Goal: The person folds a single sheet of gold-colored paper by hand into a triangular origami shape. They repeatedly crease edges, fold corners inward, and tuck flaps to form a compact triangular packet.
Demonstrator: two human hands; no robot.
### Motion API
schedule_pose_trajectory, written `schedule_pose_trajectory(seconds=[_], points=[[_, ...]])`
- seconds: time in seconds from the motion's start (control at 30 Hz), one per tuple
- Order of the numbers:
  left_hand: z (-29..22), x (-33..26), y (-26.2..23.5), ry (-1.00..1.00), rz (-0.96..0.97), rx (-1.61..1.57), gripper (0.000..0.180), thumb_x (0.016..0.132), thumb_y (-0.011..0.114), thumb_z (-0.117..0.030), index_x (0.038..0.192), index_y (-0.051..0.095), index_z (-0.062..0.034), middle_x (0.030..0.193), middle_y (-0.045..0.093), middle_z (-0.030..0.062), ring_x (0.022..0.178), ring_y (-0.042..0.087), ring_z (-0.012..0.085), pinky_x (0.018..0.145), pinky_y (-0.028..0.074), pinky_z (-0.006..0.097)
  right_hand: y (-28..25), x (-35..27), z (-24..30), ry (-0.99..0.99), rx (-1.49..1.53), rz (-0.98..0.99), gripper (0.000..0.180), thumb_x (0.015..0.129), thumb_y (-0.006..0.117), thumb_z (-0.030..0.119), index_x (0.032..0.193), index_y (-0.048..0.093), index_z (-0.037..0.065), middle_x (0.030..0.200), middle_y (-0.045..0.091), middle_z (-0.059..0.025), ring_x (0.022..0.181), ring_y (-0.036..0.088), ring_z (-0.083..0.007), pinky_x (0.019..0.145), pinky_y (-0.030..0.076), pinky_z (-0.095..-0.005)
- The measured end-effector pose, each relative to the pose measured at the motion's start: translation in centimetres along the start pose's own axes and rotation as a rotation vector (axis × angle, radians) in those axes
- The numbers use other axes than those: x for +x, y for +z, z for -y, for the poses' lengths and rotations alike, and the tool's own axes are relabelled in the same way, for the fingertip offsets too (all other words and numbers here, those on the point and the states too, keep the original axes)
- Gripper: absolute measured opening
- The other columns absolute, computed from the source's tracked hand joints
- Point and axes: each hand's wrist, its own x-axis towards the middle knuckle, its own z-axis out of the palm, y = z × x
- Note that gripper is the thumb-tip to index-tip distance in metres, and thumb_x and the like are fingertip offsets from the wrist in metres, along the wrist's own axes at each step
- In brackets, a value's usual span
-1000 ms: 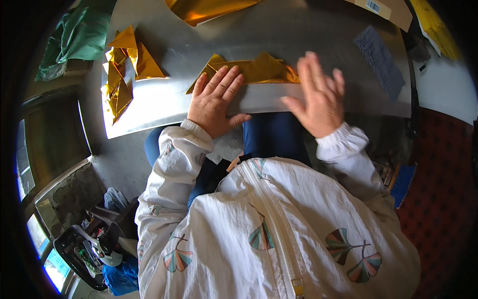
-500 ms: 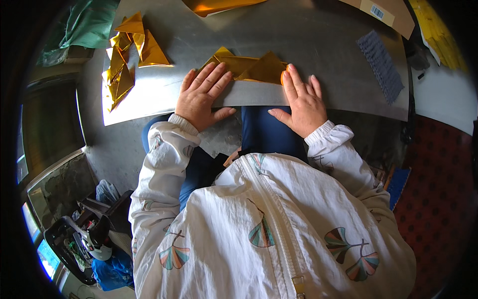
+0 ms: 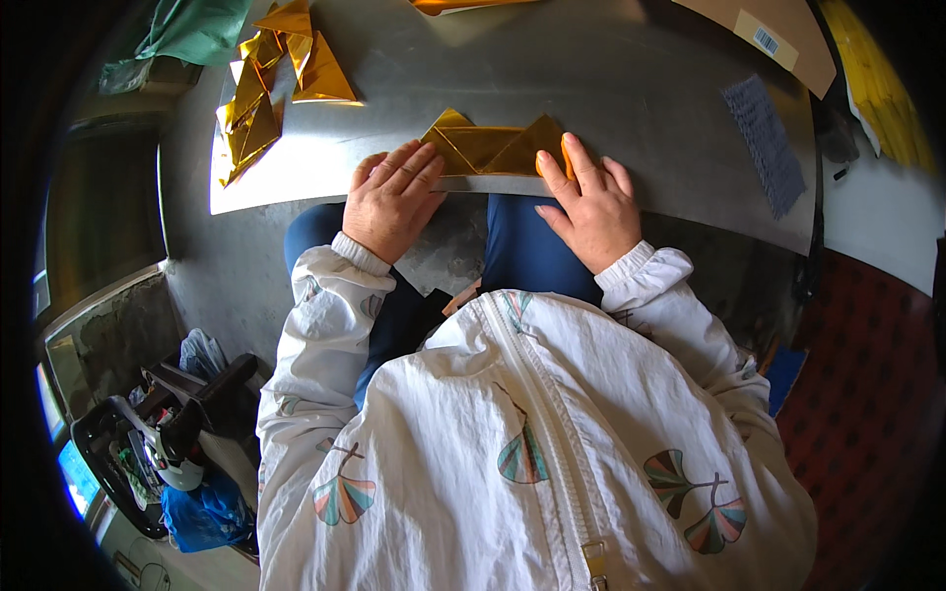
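A folded strip of shiny gold foil paper (image 3: 493,150), with two pointed peaks on its far side, lies along the near edge of the metal table. My left hand (image 3: 392,205) rests its outstretched fingers at the paper's left end, with the thumb by the table edge. At the other end, my right hand (image 3: 593,209) has its fingers spread, the fingertips touching the paper and covering its corner. Neither hand is closed around it. Several folded gold foil pieces (image 3: 251,108) sit in a loose cluster at the table's far left.
The grey metal table (image 3: 650,128) has a curved-looking near edge above my knees. A grey ridged cloth or mat (image 3: 764,146) lies on its right side, near a cardboard piece (image 3: 724,22). More gold foil (image 3: 463,5) shows at the far edge. A black bin (image 3: 118,463) stands lower left.
The folded foil paper now lies closer to the table's near edge. My left fingers have drawn nearer together and its thumb has moved up; my right index finger has shifted left on the paper.
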Motion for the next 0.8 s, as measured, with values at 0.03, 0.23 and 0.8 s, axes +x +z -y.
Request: schedule_pose_trajectory(seconds=[0.03,0.23,0.8], points=[[-0.6,0.1,-0.1,-0.008,-0.017,0.055,0.042,0.084,0.071,-0.021,0.125,0.061,-0.0147,0.136,0.056,0.0024,0.129,0.048,0.0202,0.103,0.038,0.043,0.0,-0.3,0.3,0.016,-0.008,0.003,0.063,0.079,0.075,0.027,0.137,0.051,0.021,0.145,0.04,-0.0162,0.11,0.057,-0.0275,0.104,0.035,-0.044],[-7.7,1.5,2.0,-0.053,-0.065,-0.057,0.054,0.077,0.072,-0.018,0.128,0.057,-0.0094,0.139,0.052,0.0076,0.133,0.045,0.0243,0.11,0.034,0.043,1.0,-1.0,3.2,0.097,-0.142,-0.049,0.057,0.078,0.069,0.014,0.133,0.055,0.023,0.134,0.048,-0.0149,0.099,0.059,-0.0243,0.094,0.038,-0.0411],[-5.8,1.1,1.8,-0.083,-0.166,0.034,0.034,0.084,0.068,-0.018,0.117,0.066,-0.0143,0.127,0.062,0.0004,0.123,0.055,0.0172,0.099,0.043,0.04,-0.3,-0.8,-0.6,-0.227,0.083,-0.131,0.027,0.087,0.062,0.011,0.112,0.068,0.008,0.12,0.065,-0.0075,0.08,0.063,-0.0193,0.094,0.044,-0.0381]])
